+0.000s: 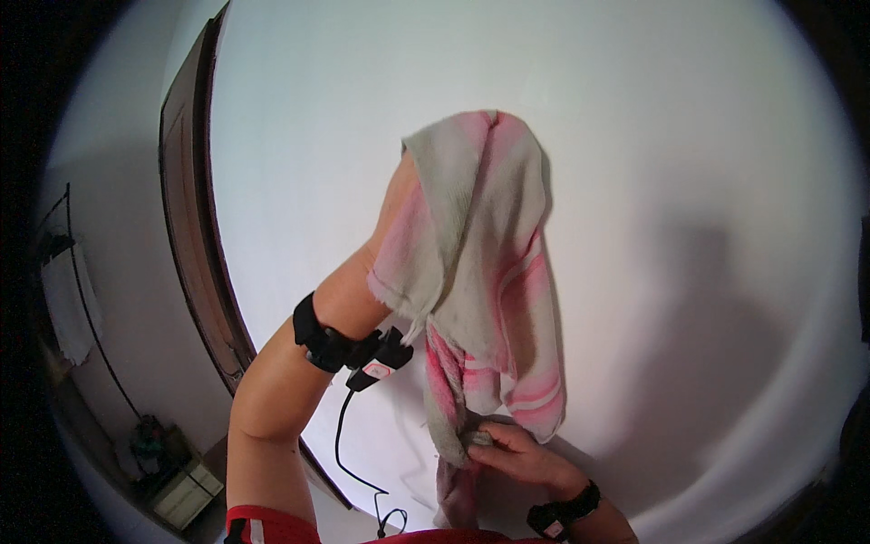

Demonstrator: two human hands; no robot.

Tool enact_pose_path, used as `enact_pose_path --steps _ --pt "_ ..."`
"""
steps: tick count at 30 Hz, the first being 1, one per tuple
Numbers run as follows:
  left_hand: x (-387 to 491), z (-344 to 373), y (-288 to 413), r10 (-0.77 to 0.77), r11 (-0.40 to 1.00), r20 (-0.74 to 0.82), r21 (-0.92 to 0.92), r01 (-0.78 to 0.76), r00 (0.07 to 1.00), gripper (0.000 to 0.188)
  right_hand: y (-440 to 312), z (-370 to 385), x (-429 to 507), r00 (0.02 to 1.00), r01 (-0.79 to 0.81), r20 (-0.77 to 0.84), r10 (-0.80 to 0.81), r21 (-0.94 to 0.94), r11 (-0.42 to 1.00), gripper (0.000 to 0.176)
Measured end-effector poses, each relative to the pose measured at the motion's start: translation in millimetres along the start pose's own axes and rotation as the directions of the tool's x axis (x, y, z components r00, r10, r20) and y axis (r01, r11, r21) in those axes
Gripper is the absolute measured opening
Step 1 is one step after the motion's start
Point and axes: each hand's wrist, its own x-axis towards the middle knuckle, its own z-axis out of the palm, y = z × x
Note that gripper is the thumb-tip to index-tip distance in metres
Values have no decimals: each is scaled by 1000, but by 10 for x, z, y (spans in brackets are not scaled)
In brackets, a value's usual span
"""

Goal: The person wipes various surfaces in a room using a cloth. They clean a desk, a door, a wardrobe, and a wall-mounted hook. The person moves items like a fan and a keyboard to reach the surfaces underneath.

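Observation:
A grey towel with pink stripes (469, 251) drapes over my raised left hand and wrist, and its folds hang down against the white wall. My left forearm (350, 289) reaches up from the left; the hand itself is hidden under the cloth, so its fingers cannot be made out. Lower down, my right hand (516, 452) pinches a hanging part of the towel between thumb and fingers. Another end of the cloth dangles below that grip. Both arms wear a black strap, the left strap (333, 347) with a small black device and the right strap (564, 513) at the wrist.
A white wall (666, 136) rises directly before me and carries my shadow. A thin black cable (340, 435) hangs from the left device. To the left stands a brown wooden door (187, 170). Farther left are a thin-framed rack with a white cloth (71, 299) and a light box (187, 496).

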Motion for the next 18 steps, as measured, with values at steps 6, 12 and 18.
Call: enact_pose_path --steps 6,12,18 --pt "-183 -11 -215 88 984 -3 154 -87 996 47 169 -21 7 994 -87 71 82 71 994 21" --pt "-111 42 -40 -41 996 -33 79 43 999 52 124 -66 -72 996 -35 81 30 55 998 26" --pt "-142 -95 -169 343 915 -225 298 -271 912 43 70 -2 -179 1000 -7 -27 11 140 990 28"
